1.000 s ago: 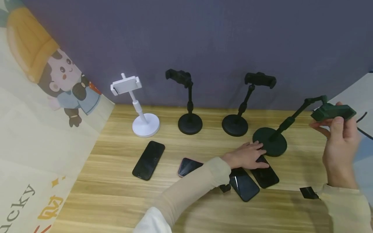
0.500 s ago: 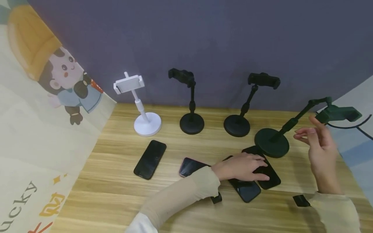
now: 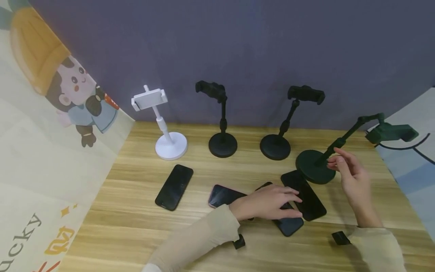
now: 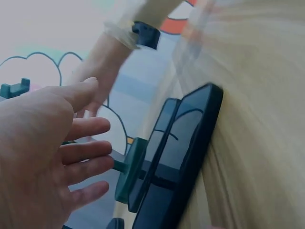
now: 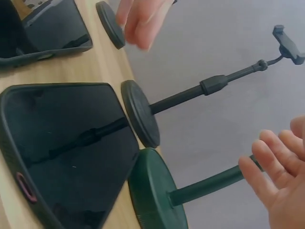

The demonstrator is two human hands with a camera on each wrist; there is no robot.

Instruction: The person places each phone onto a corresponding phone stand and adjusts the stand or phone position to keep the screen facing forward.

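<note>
My left hand (image 3: 268,202) hovers with fingers spread over a black phone (image 3: 289,226), partly covering it. In the left wrist view its fingers are relaxed and hold nothing. Just right of it another black phone (image 3: 310,202) lies face up, its far end against the base of a dark green phone stand (image 3: 309,166). My right hand (image 3: 353,181), loosely bent and holding nothing, is beside the green stand's pole and overlaps it in the head view. The green stand's clamp (image 3: 392,133) leans out to the right.
A white phone stand (image 3: 171,146), a black stand (image 3: 222,145) and a second black stand (image 3: 274,147) line the back by a grey-blue partition (image 3: 238,45). A phone (image 3: 174,187) lies at left, a pink-edged one (image 3: 224,195) partly under the left forearm. Cables (image 3: 404,148) hang at right.
My right hand has let go of the green stand's clamp and moved left and down toward its pole. My left hand has drawn back left off the rightmost phone, from near the green base.
</note>
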